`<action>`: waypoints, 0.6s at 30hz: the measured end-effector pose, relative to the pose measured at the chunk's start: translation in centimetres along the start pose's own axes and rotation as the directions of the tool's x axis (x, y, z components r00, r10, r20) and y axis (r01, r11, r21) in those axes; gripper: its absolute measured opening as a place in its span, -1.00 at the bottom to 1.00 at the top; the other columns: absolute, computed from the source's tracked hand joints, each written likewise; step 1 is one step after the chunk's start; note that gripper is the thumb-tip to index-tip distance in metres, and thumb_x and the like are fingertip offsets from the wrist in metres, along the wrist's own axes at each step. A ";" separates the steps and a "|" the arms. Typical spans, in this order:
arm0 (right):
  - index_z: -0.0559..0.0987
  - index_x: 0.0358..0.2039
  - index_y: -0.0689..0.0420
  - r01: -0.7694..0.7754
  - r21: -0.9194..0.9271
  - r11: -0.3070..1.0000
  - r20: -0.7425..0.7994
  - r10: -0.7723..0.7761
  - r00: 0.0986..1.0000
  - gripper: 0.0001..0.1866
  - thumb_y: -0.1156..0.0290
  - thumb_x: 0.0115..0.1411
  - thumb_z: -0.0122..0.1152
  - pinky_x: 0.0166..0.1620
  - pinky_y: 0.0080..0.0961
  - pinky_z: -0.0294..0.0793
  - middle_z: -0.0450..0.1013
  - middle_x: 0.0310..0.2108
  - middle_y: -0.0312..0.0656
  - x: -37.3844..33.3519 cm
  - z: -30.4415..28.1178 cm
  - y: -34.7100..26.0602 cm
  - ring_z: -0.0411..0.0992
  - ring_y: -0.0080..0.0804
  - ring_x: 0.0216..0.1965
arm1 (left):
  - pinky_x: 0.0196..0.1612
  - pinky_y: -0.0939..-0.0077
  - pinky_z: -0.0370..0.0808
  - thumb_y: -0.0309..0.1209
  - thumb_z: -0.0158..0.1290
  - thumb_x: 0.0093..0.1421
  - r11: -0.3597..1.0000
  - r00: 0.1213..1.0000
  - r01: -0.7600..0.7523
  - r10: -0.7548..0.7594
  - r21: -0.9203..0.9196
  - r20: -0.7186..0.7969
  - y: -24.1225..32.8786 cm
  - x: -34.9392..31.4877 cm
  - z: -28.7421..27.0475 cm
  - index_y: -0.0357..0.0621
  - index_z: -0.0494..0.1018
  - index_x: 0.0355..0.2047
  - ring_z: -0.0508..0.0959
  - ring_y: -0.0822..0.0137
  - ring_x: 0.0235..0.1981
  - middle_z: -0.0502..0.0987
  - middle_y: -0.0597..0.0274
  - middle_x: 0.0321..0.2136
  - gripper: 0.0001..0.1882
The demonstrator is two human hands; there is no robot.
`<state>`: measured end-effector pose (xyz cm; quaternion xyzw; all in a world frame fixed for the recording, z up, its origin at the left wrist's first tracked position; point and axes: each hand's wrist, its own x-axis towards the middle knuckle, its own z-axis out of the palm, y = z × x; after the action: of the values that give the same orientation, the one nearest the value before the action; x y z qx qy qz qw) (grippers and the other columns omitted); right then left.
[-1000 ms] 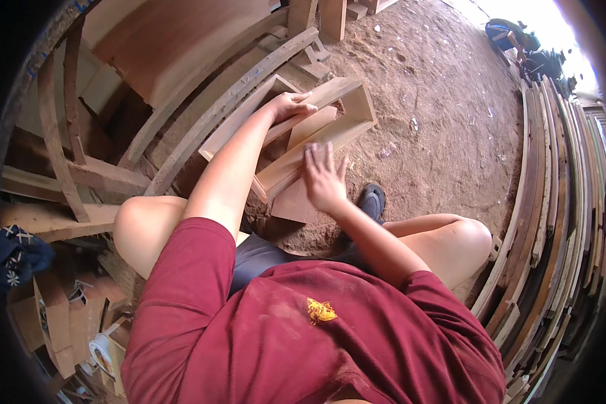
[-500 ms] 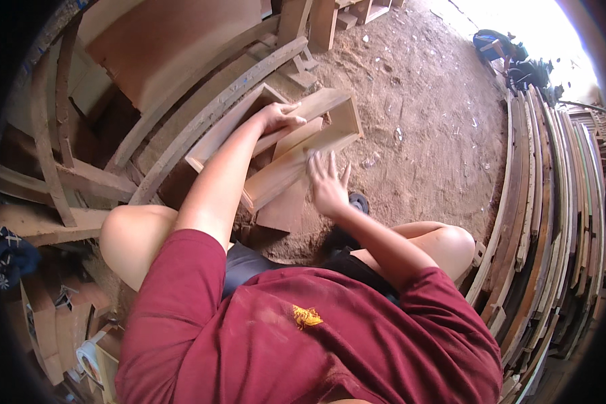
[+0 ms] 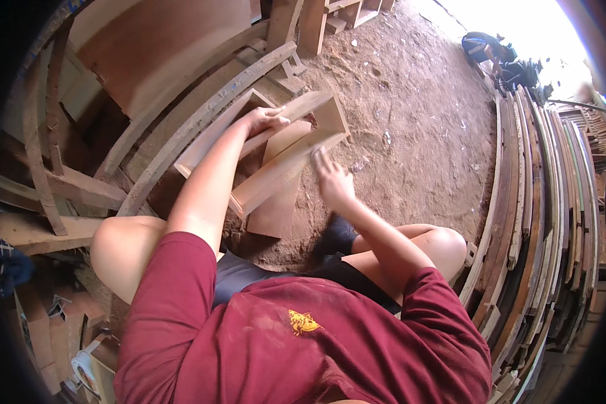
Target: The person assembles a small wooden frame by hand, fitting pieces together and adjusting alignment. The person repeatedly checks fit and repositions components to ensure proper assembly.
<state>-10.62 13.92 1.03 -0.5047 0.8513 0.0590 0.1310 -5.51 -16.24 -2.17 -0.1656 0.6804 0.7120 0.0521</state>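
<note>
An open wooden box frame [image 3: 281,168] of pale boards, with a long divider, lies tilted in front of my legs. My left hand [image 3: 264,121] is closed over its middle board and grips it from above. At the near long side, toward its right end, is my right hand [image 3: 334,180], with fingers bent and slightly blurred. Under those fingertips shows a small greyish piece [image 3: 316,156], which looks like folded sandpaper. A flat reddish-brown board [image 3: 274,214] sticks out below the frame; the frame hides its upper part.
Long wooden strips [image 3: 518,222] are stacked along the right. Curved wooden rails [image 3: 202,118] and a large brown panel [image 3: 158,47] stand at the left. Sawdust covers the ground [image 3: 411,135]. Wood blocks [image 3: 57,326] lie at lower left, and another wooden frame [image 3: 313,27] stands at the top.
My right hand has moved slightly right and down, its spread fingers now more bent. The frame and my left hand appear a little further left, as does the whole scene.
</note>
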 end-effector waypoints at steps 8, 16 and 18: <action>-0.09 0.47 0.27 0.053 -0.033 0.998 0.018 -0.053 0.998 -0.18 0.47 0.24 -0.04 -0.27 -0.25 0.64 -0.23 0.53 0.01 2.0 -0.3 3.5 0.60 -0.12 -0.06 | 0.23 0.46 0.37 0.12 0.36 -0.06 0.946 0.990 -0.034 0.076 0.323 -0.118 0.2 -0.5 -0.2 -0.22 0.20 0.37 0.49 0.37 0.13 0.44 0.02 0.24 0.10; -0.13 0.47 0.28 0.178 0.048 0.983 0.112 -0.183 0.977 -0.18 0.49 0.25 -0.07 -0.31 -0.27 0.65 -0.27 0.51 0.11 1.1 -0.9 1.0 0.62 -0.03 -0.15 | 0.20 0.43 0.39 0.08 0.34 -0.03 0.963 0.994 -0.037 0.063 0.267 -0.090 0.9 -0.7 0.3 -0.09 0.23 0.38 0.50 0.34 0.10 0.49 0.03 0.19 0.03; -0.06 0.48 0.20 0.209 0.117 0.971 0.025 -0.213 0.977 -0.19 0.44 0.24 -0.06 -0.26 -0.21 0.64 -0.25 0.51 0.12 0.2 0.3 -0.5 0.61 0.03 -0.15 | 0.21 0.41 0.39 0.10 0.32 0.00 0.984 0.996 -0.026 0.041 0.175 -0.079 -0.2 -0.1 0.3 -0.01 0.24 0.39 0.52 0.33 0.10 0.49 0.04 0.19 -0.01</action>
<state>-10.27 13.59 0.69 -0.5827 0.7923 0.0055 0.1809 -5.41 -15.90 -2.31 -0.1779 0.7443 0.6432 0.0263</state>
